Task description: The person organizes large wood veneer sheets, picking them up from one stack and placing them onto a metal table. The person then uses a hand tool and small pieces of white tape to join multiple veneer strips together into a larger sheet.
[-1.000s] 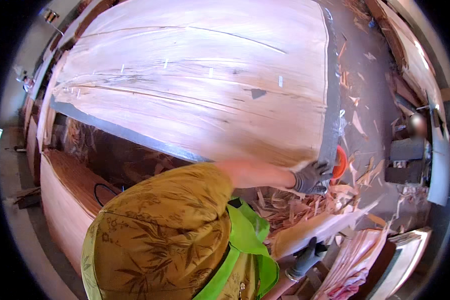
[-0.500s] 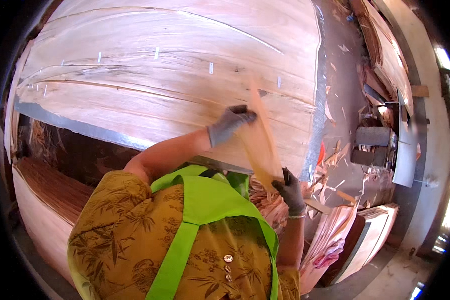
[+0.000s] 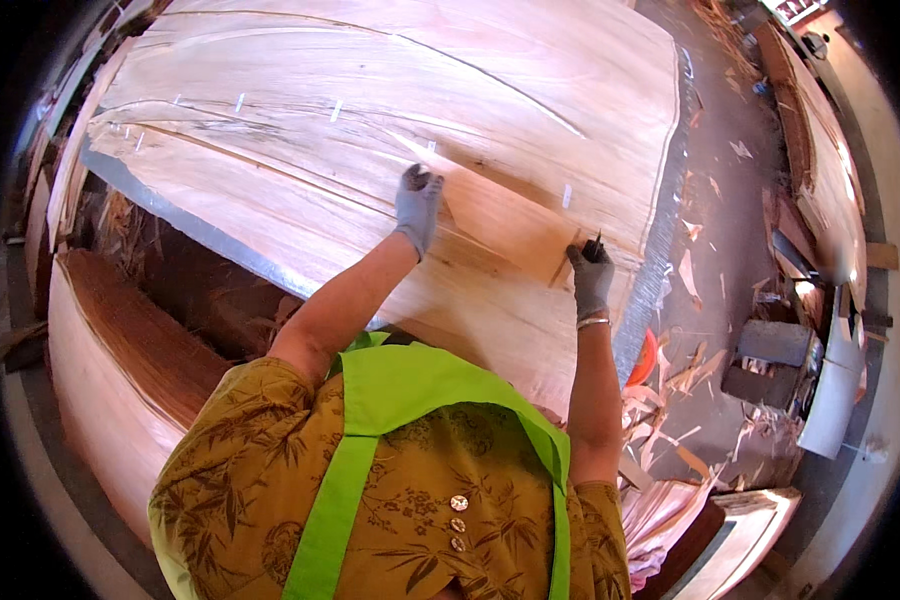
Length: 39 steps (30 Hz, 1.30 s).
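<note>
A tapered strip of thin wood veneer (image 3: 510,222) is stretched above a broad veneer sheet (image 3: 300,60) on the worktable. My left hand (image 3: 419,208), in a grey glove with dark fingertips, closes on the strip's left part, near its pointed end. The strip's wider right end is gripped by my gloved right hand (image 3: 592,275). Something thin and dark rises from the fingers there; I cannot make out what it is. Long cracks run across the sheet below, and small pale tape pieces (image 3: 336,110) stick to it.
A stack of veneer sheets (image 3: 130,340) stands at the lower left. Grey blocks (image 3: 770,360) sit at right on the floor among wood scraps (image 3: 690,375). A red rounded object (image 3: 642,357) lies beside the table's right edge (image 3: 660,270). More sheets (image 3: 740,540) lean at the lower right.
Both hands have moved forward over the table, and the strip has swung from steep to slanting across the sheet. The view has shifted, too.
</note>
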Each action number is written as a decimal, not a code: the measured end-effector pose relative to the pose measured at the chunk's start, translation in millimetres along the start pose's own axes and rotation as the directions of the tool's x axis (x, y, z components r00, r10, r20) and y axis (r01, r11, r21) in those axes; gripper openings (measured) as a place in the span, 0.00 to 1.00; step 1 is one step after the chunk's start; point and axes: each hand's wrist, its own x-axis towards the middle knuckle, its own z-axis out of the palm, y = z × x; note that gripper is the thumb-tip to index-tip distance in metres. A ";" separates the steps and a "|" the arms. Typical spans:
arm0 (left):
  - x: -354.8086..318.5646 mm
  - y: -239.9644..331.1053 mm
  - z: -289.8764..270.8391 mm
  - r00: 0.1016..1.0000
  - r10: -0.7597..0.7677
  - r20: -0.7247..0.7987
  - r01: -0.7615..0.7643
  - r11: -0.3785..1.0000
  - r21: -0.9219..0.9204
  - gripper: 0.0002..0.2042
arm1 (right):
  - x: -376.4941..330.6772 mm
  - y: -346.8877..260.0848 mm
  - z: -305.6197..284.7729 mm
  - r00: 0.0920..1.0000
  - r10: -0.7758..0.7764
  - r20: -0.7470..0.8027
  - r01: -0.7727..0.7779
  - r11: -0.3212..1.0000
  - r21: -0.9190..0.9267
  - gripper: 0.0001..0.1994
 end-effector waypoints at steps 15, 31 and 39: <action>-14.3 -24.1 6.9 0.527 0.069 0.847 -0.842 -0.092 0.532 0.25 | 46.5 13.1 -1.4 0.955 -0.165 -0.246 0.011 0.850 -0.527 0.14; 9.7 -16.5 1.7 0.669 0.237 0.704 -0.742 0.152 0.653 0.23 | 77.9 -52.8 140.0 0.721 0.005 0.693 0.669 0.259 -0.697 0.08; 12.0 -17.2 1.8 0.636 0.165 0.754 -0.770 0.061 0.636 0.20 | 92.0 -43.5 131.7 0.691 0.114 0.714 0.672 0.264 -0.692 0.10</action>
